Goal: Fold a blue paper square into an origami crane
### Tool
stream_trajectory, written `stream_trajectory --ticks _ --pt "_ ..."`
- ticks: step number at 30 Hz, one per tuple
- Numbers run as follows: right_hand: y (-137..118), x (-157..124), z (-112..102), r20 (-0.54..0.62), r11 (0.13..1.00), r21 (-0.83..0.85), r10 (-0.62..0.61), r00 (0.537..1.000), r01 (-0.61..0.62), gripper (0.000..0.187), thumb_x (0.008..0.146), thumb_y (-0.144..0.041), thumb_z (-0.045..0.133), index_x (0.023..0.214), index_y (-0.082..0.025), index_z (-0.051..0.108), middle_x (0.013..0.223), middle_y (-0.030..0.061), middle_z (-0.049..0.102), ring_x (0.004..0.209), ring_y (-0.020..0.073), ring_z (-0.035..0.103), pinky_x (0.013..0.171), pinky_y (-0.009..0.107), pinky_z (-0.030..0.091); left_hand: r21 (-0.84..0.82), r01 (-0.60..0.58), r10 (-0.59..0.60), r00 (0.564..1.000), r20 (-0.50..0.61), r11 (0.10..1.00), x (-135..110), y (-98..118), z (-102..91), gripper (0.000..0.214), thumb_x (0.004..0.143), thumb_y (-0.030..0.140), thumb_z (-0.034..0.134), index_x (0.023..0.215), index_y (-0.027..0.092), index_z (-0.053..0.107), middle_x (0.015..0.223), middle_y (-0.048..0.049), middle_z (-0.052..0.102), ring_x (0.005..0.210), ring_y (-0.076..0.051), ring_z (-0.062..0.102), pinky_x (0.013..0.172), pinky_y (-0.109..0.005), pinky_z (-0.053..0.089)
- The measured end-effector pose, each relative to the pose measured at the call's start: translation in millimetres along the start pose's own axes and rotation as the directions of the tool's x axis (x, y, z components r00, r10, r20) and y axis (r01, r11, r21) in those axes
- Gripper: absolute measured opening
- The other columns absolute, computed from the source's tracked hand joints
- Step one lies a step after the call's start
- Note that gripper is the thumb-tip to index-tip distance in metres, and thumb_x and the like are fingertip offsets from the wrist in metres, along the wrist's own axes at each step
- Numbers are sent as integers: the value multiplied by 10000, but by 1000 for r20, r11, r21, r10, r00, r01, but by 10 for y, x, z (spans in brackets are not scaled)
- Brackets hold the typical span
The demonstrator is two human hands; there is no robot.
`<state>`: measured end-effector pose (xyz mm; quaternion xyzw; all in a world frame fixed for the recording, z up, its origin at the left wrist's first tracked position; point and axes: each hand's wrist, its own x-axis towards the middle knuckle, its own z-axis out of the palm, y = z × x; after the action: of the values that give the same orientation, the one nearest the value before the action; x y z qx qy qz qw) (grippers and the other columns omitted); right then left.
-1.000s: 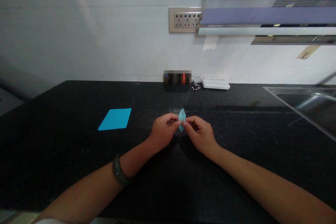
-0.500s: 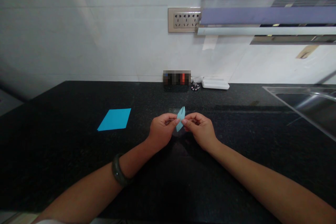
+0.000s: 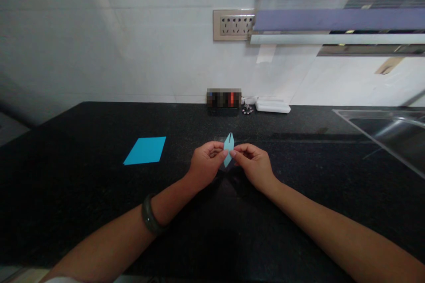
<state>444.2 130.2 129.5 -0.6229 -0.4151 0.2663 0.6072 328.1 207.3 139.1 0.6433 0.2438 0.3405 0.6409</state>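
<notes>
A small piece of folded light-blue paper (image 3: 229, 145), narrow and pointed with a slit at its upper end, is held upright between both hands above the dark counter. My left hand (image 3: 206, 163) pinches its left edge between thumb and fingers. On the other edge, my right hand (image 3: 254, 164) has the same kind of pinch, thumb in front. Both thumb tips lie close together across the paper's lower half. Flat on the counter to the left lie bright blue paper sheets (image 3: 145, 150), apart from either hand.
Against the tiled wall, a blurred-out dark box (image 3: 224, 98), a small beaded item (image 3: 247, 109) and a white power strip (image 3: 272, 105) stand on the black counter (image 3: 186, 239). A steel sink (image 3: 395, 135) is at the right. A wall socket panel (image 3: 217, 25) sits above.
The folded paper has turned slightly more upright and faces me more squarely, its slit now showing more plainly. Both hands keep their pinch and have barely moved.
</notes>
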Motion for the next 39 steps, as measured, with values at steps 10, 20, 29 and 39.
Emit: stream_trajectory --ticks 10,20,29,39 --pt "-33 -30 1 17 996 -81 -23 1000 24 151 702 -315 549 736 -168 539 592 -14 517 514 102 480 485 223 389 -19 87 -86 995 46 996 9 -24 -4 182 674 264 589 787 122 573 706 -32 617 636 -119 575 610 -248 455" --pt "-4 -23 -4 107 999 -33 -18 994 22 142 717 -318 538 747 -179 546 637 -1 548 535 107 493 518 240 413 43 72 -74 997 26 996 21 -43 -22 186 679 278 573 787 127 587 715 -37 621 644 -130 575 612 -261 456" --pt "-32 -2 -9 160 996 79 33 987 -46 152 706 -313 561 710 -162 581 615 0 560 533 95 505 532 237 426 71 23 -27 998 53 997 22 -70 -39 184 690 262 567 816 129 574 737 -38 613 653 -122 574 630 -258 459" --pt "63 46 1 127 949 249 167 978 -194 225 619 -330 650 727 -153 563 595 -16 553 514 83 508 494 220 440 47 53 -55 997 46 997 28 -43 -32 173 684 253 575 798 124 568 715 -38 614 639 -125 576 613 -261 462"
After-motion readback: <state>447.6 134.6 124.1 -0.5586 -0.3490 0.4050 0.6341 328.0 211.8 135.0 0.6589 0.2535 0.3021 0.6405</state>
